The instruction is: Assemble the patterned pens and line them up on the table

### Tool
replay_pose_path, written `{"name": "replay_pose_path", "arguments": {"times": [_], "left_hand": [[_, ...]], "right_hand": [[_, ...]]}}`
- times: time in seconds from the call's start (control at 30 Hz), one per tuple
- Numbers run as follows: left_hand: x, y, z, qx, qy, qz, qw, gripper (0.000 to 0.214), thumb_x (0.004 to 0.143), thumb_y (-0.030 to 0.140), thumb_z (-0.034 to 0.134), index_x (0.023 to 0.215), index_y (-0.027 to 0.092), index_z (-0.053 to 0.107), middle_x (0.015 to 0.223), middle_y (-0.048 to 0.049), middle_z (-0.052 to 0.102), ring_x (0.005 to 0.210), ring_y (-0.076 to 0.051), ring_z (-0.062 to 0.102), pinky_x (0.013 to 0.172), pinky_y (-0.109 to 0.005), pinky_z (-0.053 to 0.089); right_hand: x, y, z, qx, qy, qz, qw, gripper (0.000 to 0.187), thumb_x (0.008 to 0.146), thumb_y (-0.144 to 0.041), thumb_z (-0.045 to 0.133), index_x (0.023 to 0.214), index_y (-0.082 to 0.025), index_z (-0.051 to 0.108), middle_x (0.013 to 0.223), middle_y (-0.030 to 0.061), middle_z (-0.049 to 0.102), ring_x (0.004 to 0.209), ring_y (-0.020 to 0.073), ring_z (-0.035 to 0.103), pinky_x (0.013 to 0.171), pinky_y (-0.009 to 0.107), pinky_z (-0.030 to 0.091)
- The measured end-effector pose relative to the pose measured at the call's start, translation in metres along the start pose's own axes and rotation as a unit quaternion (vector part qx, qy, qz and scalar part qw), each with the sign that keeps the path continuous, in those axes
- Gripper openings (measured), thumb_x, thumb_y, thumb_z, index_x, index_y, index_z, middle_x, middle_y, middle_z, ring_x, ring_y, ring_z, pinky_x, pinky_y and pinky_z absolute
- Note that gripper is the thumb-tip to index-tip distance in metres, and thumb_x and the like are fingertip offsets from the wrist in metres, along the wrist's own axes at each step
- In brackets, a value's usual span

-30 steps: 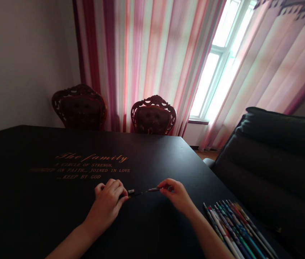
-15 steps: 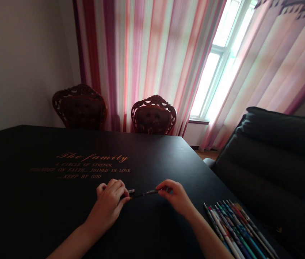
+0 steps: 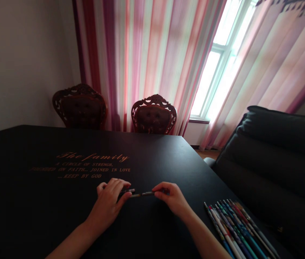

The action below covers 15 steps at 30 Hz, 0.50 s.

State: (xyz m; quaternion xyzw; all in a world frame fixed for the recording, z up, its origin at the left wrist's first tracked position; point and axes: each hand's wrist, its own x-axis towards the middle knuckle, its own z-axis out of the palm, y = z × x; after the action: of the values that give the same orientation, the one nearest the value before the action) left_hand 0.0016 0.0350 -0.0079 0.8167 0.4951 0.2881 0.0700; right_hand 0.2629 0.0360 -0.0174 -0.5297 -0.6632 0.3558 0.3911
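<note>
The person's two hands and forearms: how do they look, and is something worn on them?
The slender, ungloved left hand and right hand show no visible rings. The slim left forearm and right forearm are bare: no sleeve, watch or bracelet.

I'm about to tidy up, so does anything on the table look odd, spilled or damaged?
Nothing looks spilled. On the black table, the lettering looks odd: "STRENGH" is missing a T, and the first word of the line below looks faded, harder to read.
</note>
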Motion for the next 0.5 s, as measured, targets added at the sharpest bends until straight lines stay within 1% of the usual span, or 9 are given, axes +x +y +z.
{"name": "replay_pose_path", "arguments": {"times": [0.07, 0.2, 0.27, 0.37, 0.5], "left_hand": [[0.001, -0.008, 0.002, 0.03, 0.013, -0.017, 0.999, 0.02, 0.092, 0.034, 0.054, 0.11, 0.031, 0.061, 0.115, -0.0031, 0.066, 0.11, -0.025, 0.054, 0.092, -0.045, 0.026], [0.003, -0.019, 0.004, 0.051, -0.016, -0.042, 0.998, 0.012, 0.087, 0.025, 0.059, 0.096, 0.029, 0.066, 0.111, -0.0023, 0.066, 0.108, -0.026, 0.053, 0.09, -0.046, 0.026], [0.004, -0.02, 0.003, 0.041, -0.013, -0.053, 0.998, 0.01, 0.087, 0.025, 0.057, 0.094, 0.028, 0.065, 0.107, -0.0018, 0.068, 0.106, -0.025, 0.053, 0.09, -0.046, 0.027], [0.004, -0.019, 0.002, 0.024, -0.006, -0.065, 0.998, 0.01, 0.089, 0.029, 0.056, 0.095, 0.029, 0.064, 0.104, -0.001, 0.069, 0.103, -0.024, 0.055, 0.09, -0.046, 0.027], [0.005, -0.016, 0.002, 0.005, -0.017, -0.066, 0.998, 0.009, 0.088, 0.03, 0.057, 0.095, 0.031, 0.064, 0.1, 0.0015, 0.069, 0.099, -0.023, 0.058, 0.089, -0.044, 0.027]], "right_hand": [[0.003, 0.008, -0.008, 0.01, 0.015, 0.009, 1.0, 0.017, 0.076, -0.029, 0.068, 0.086, -0.019, 0.077, 0.072, 0.0012, 0.069, 0.064, 0.0152, 0.056, 0.061, 0.026, 0.042], [0.008, 0.02, -0.022, 0.004, 0.039, 0.01, 0.999, 0.02, 0.074, -0.031, 0.068, 0.086, -0.017, 0.076, 0.073, 0.0022, 0.07, 0.066, 0.0161, 0.058, 0.063, 0.027, 0.043], [0.01, 0.023, -0.025, 0.005, 0.046, 0.008, 0.999, 0.021, 0.074, -0.032, 0.068, 0.086, -0.017, 0.076, 0.075, 0.0031, 0.071, 0.068, 0.017, 0.059, 0.065, 0.028, 0.045], [0.01, 0.024, -0.027, 0.004, 0.049, 0.01, 0.999, 0.021, 0.074, -0.032, 0.068, 0.086, -0.017, 0.076, 0.075, 0.0033, 0.071, 0.068, 0.0173, 0.059, 0.065, 0.028, 0.045], [0.009, 0.022, -0.026, -0.002, 0.044, 0.011, 0.999, 0.02, 0.074, -0.031, 0.068, 0.087, -0.017, 0.076, 0.075, 0.003, 0.071, 0.068, 0.017, 0.059, 0.065, 0.028, 0.045]]}}
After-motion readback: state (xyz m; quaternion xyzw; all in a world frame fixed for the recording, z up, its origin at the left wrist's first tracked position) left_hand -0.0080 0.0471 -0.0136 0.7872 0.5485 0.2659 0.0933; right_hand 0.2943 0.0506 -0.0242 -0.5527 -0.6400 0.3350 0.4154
